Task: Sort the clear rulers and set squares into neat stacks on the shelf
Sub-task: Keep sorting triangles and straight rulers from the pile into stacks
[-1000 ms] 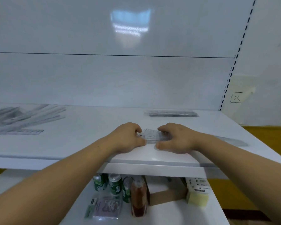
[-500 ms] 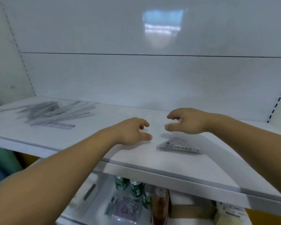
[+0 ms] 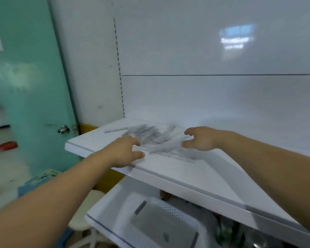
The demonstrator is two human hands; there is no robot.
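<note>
A loose, untidy pile of clear rulers (image 3: 157,141) lies on the white shelf (image 3: 186,174) near its left end, blurred by motion. One single ruler (image 3: 115,130) lies apart at the pile's far left. My left hand (image 3: 123,151) hovers at the pile's left edge, fingers spread and holding nothing. My right hand (image 3: 201,138) hovers at the pile's right edge, fingers curled apart and empty. I cannot tell whether either hand touches the rulers. No set squares show in this view.
A white perforated basket (image 3: 168,224) sits on the lower shelf beneath. A teal door (image 3: 30,97) with a metal knob (image 3: 63,129) stands to the left. A pale round stool (image 3: 84,212) is below the shelf's left end. The white back panel rises behind the shelf.
My view has swung left from the set-square stack to the ruler pile. Both hands let go of the set squares and have moved left, now flanking the pile.
</note>
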